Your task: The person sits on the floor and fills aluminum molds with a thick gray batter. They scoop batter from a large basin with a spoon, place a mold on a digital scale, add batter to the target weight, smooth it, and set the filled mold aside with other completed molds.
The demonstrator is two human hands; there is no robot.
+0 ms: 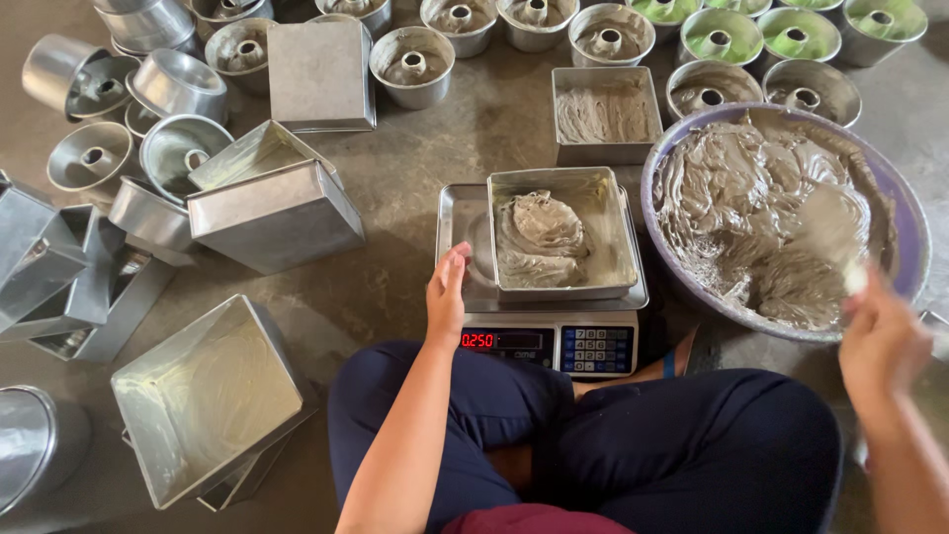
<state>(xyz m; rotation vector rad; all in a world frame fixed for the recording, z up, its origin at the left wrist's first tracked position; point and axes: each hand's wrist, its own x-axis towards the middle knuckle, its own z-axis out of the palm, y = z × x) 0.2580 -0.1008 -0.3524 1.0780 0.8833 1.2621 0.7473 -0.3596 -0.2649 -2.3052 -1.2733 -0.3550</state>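
A square metal pan [611,203] partly filled with grey-brown batter [539,237] sits on a digital scale [549,344] on the floor. My left hand [447,292] rests open at the scale's left edge, beside the pan. My right hand [880,341] grips a scoop or spatula [835,232], blurred by motion, over a large purple-rimmed basin [914,227] full of the same batter [761,213]. My crossed legs in dark trousers fill the bottom of the view.
Empty square pans [203,396] [272,213] lie to the left, with several empty ring moulds [183,148]. At the back stand a filled square pan [605,114], ring moulds holding grey batter [412,64] and others holding green batter [722,38].
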